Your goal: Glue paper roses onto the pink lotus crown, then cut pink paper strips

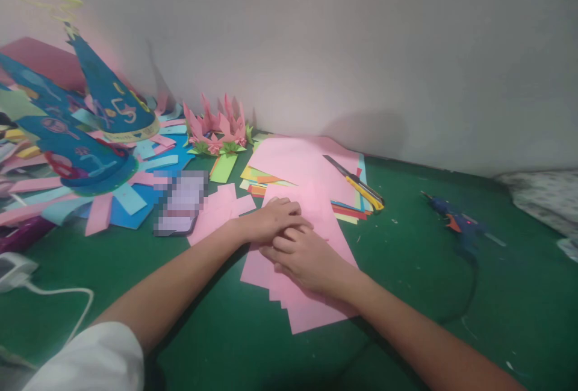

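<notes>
My left hand [279,220] rests on a stack of pink paper sheets [311,312], its fingers bent and pressed together. Against it lies my right hand [304,256], fingers curled and overlapping the left fingertips. Both hands are closed down on the pink paper, and the fingertips and the part between the palms are hidden. Behind them is a pile of coloured paper [293,156] with a pink sheet on top. A yellow and black utility knife [356,185] lies across that pile. Small pink paper pieces [221,204] are left of my left hand.
Blue decorated cone hats [115,93] with paper strips stand at the left. A pink paper crown [219,129] is by the wall. A blurred phone [183,203] lies left. At right, a blue glue gun [456,219] trails its cord over the green table [217,337]. A white charger [18,270] sits left.
</notes>
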Action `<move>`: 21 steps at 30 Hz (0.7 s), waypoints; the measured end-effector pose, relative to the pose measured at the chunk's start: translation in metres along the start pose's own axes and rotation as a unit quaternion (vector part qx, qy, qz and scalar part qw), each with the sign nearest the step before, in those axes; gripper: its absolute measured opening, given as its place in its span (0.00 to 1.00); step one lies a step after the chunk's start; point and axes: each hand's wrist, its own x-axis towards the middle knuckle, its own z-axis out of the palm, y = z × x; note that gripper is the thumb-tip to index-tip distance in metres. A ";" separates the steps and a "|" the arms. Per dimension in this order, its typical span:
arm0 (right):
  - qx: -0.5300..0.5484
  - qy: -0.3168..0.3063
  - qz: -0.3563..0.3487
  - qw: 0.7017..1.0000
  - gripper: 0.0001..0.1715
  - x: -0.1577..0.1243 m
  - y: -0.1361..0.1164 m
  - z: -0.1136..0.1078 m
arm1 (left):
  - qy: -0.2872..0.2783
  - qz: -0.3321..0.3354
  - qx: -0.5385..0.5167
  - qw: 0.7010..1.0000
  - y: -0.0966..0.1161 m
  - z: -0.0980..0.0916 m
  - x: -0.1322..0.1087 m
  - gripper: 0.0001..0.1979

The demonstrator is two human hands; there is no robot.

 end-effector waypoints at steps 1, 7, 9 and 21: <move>0.004 -0.002 0.001 1.000 0.19 0.000 0.000 -0.001 | 0.000 0.001 0.000 1.000 0.000 0.000 0.000 0.16; 0.039 0.011 0.031 0.999 0.17 -0.009 0.005 -0.001 | -0.009 0.004 0.025 1.000 0.000 0.001 0.000 0.18; 0.044 0.024 0.034 0.998 0.17 -0.014 0.007 -0.003 | -0.003 0.002 0.022 1.000 0.000 0.002 0.000 0.15; 0.115 0.071 0.109 0.985 0.17 -0.044 0.016 -0.008 | 0.003 0.002 0.072 0.997 -0.001 0.004 0.002 0.13</move>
